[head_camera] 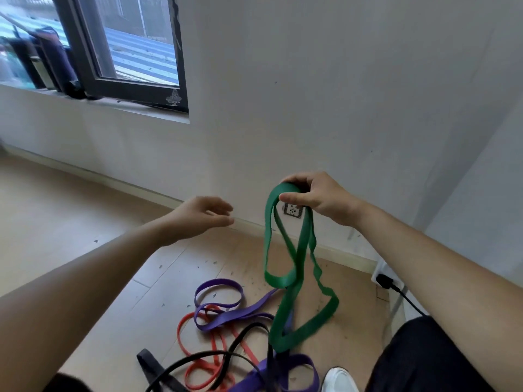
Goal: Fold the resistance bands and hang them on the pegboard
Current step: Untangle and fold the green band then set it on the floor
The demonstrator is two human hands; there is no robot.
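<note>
My right hand point(319, 198) is raised in front of the wall and pinches the top of a wide green resistance band point(285, 295), which hangs down in several twisted loops toward the floor. My left hand point(202, 217) hovers to the left of the band with its fingers spread and nothing in it. On the wooden floor below lie a purple band point(219, 318), a red band point(215, 349), a thin black band point(235, 355) and a second wide purple band point(300, 374), all tangled together. No pegboard is in view.
A white wall with a socket point(293, 212) stands just ahead. A dark-framed window point(127, 52) is at the upper left. A black plug and cable point(387, 282) sit at the right by the wall. My white shoe point(338, 380) is near the bands.
</note>
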